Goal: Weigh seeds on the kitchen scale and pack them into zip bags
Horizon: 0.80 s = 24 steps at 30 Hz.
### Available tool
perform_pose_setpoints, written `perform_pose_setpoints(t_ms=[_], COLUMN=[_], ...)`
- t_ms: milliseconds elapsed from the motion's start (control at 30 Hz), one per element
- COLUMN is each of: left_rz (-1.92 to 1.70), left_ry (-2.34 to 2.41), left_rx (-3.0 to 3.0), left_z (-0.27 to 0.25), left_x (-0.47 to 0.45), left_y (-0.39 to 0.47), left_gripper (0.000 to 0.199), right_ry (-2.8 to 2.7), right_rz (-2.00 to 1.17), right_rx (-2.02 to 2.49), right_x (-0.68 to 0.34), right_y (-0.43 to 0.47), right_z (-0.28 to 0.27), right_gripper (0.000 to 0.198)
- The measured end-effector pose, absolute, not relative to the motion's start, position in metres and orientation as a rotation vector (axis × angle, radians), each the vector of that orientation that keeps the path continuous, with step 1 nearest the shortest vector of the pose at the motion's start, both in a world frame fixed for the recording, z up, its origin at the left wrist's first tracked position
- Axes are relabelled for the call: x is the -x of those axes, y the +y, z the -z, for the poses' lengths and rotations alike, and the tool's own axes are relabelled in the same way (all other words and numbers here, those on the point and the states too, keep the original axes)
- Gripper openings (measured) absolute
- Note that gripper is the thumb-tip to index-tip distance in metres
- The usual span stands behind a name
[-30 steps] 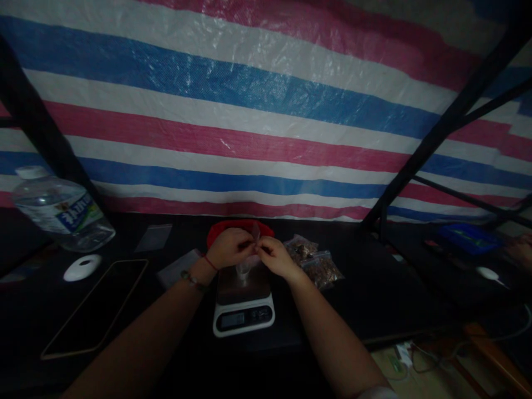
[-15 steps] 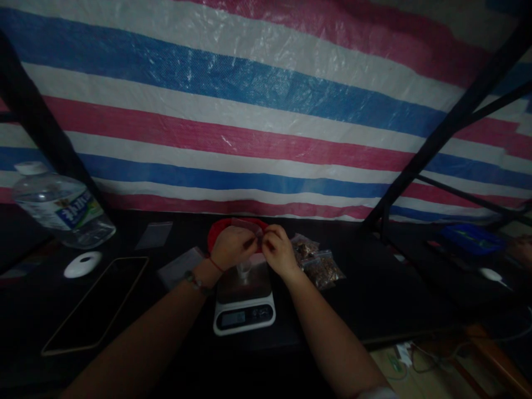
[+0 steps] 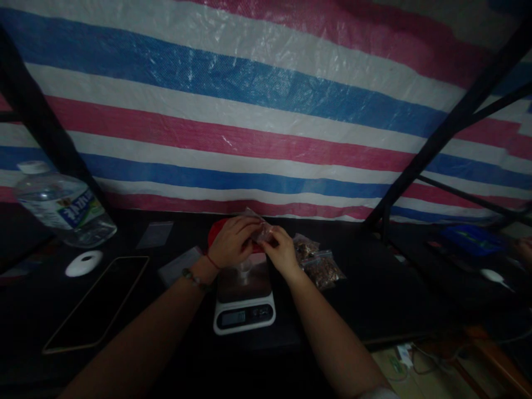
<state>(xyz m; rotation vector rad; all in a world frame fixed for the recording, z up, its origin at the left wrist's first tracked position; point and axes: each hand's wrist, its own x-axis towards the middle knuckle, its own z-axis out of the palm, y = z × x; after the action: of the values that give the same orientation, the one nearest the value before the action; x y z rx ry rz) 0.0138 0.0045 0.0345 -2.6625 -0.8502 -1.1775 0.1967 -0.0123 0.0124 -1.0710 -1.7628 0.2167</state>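
Between my two hands is a small clear plastic bag [image 3: 262, 233], tilted up above a red bowl [image 3: 215, 229]. My left hand [image 3: 233, 241] has its fingers closed on the bag's left side. My right hand [image 3: 281, 250] pinches its lower right edge. Under the hands sits a white digital scale [image 3: 245, 317], with a small clear cup [image 3: 244, 267] on its dark plate. Filled zip bags [image 3: 323, 270] of brownish bits lie just right of my right hand. My left forearm partly covers a flat clear bag [image 3: 179, 267].
On the left are a large water bottle [image 3: 62, 205], a white oval object [image 3: 83, 263], a phone [image 3: 97, 305] and another flat zip bag [image 3: 155, 234]. A blue container [image 3: 471, 241] and a white spoon [image 3: 496, 277] lie far right. Striped sheeting [image 3: 249, 144] hangs behind.
The plastic bag has turned and risen, more of it now showing between the hands. My left hand has rolled over, its back now facing up; my right fingers shifted slightly.
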Motion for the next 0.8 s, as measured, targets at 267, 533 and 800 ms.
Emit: perform_pose_setpoints(t_ms=[267, 533, 800], left_rz=[1.01, 1.127, 1.387], left_ry=[-0.908, -1.141, -1.598], left_rx=[2.723, 2.569, 2.288], left_z=[-0.032, -0.043, -0.039], left_x=[-0.01, 0.002, 0.049], left_y=[0.012, 0.021, 0.037], left_gripper=[0.066, 0.054, 0.053], right_ry=[-1.894, -1.843, -1.876], right_rz=[-0.283, -0.27, -0.296], right_rx=[1.013, 0.918, 0.918], right_x=[-0.191, -0.195, -0.201], right_y=[-0.014, -0.011, -0.001], right_z=[-0.01, -0.01, -0.003], right_gripper=[0.027, 0.027, 0.027])
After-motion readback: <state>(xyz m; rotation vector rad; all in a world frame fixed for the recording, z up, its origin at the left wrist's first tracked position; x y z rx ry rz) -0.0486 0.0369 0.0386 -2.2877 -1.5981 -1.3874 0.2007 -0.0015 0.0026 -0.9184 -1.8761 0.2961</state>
